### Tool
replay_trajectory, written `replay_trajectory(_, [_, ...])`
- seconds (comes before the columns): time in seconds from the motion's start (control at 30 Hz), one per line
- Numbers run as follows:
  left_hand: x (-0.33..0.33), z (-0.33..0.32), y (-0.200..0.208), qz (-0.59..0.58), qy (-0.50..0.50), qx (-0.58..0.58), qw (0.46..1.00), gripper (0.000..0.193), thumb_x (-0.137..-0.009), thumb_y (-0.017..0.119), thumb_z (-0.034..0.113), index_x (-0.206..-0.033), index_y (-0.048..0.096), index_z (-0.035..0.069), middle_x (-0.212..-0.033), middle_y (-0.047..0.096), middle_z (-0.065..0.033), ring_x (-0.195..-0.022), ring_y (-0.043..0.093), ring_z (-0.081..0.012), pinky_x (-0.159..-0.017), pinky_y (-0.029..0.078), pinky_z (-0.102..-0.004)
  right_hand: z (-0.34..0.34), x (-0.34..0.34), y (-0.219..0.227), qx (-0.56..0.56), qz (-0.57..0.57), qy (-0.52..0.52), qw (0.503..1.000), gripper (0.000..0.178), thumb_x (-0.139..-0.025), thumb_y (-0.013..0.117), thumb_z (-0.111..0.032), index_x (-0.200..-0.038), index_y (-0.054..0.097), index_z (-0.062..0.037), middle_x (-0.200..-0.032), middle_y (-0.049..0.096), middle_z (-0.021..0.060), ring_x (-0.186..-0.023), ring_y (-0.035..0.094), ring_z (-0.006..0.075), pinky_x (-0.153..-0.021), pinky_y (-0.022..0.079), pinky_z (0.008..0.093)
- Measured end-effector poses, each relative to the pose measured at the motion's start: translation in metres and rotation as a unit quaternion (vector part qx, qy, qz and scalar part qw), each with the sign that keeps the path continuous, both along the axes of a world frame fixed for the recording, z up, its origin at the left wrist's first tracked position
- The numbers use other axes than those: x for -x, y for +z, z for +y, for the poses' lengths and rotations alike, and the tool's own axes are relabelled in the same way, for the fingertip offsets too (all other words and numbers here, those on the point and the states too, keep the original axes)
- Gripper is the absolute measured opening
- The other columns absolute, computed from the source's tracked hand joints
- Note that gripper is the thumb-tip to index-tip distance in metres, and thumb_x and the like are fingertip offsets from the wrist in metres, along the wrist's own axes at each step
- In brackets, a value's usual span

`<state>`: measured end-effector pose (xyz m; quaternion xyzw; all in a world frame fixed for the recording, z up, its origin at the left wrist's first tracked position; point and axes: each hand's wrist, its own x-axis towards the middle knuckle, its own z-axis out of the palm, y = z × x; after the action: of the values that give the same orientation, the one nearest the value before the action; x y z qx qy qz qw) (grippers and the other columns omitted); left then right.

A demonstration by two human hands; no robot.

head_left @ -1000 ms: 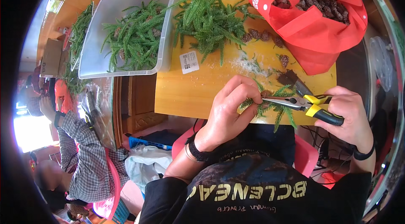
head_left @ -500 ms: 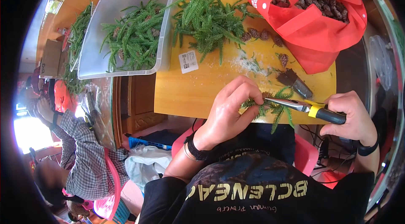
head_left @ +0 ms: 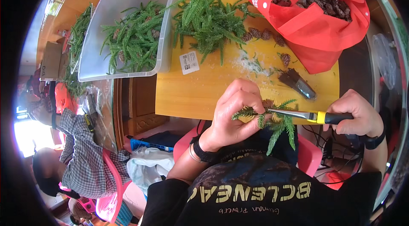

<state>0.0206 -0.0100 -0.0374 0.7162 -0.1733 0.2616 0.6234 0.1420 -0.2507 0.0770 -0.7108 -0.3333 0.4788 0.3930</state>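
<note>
My left hand is closed on a green artificial pine sprig, pinching it between thumb and fingers over the table's front edge. My right hand grips long-nose pliers with yellow and black handles. The jaws point left and reach the sprig beside my left fingertips, where a brown pine cone partly shows. What exactly the jaws pinch is too small to tell. Just beyond, a dark brown bundle in a clear sleeve lies on the yellow table.
A red bag full of pine cones stands at the far right, with several loose cones beside it. Green sprigs are heaped at the back, next to a clear plastic bin. Another person sits at the left.
The pliers have turned to lie nearly level, and my right hand has rolled with them. The sprig has tilted, its fronds hanging lower. The other person's arm has shifted.
</note>
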Motion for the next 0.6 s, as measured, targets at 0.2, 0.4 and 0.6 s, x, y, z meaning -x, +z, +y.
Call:
replay_trajectory(0.2, [0.005,0.000,0.012,-0.022,0.062,-0.060,0.996,0.026,-0.058,0.065,-0.008,-0.078,0.055,0.006,-0.083,0.051,-0.0076,-0.078,0.053,-0.0245,-0.069,0.045,-0.0343,0.001,0.000,0.000,0.011,0.004,0.016,1.000,0.036,-0.071,0.069,-0.034,-0.065,0.059,-0.0007,-0.059,0.058,0.0057,-0.046,0.054,0.0162,-0.047,0.039,0.0247])
replay_trajectory(0.4, [0.002,0.006,0.014,-0.036,0.039,-0.087,0.995,0.029,-0.054,0.060,-0.013,-0.076,0.053,0.004,-0.084,0.055,-0.0111,-0.077,0.058,-0.0272,-0.071,0.049,-0.0376,-0.001,0.005,-0.009,-0.055,-0.224,0.062,0.971,0.040,-0.065,0.074,-0.032,-0.055,0.047,-0.0042,-0.056,0.054,0.0071,-0.054,0.052,0.0282,-0.057,0.043,0.0303])
replay_trajectory(0.6, [0.007,0.006,0.015,0.001,0.030,-0.072,0.997,0.028,-0.057,0.064,-0.014,-0.076,0.053,0.003,-0.084,0.057,-0.0116,-0.082,0.062,-0.0291,-0.070,0.052,-0.0365,-0.002,0.008,-0.006,-0.001,-0.169,0.023,0.985,0.039,-0.065,0.074,-0.032,-0.055,0.047,-0.0044,-0.057,0.056,0.0062,-0.053,0.053,0.0239,-0.055,0.041,0.0299])
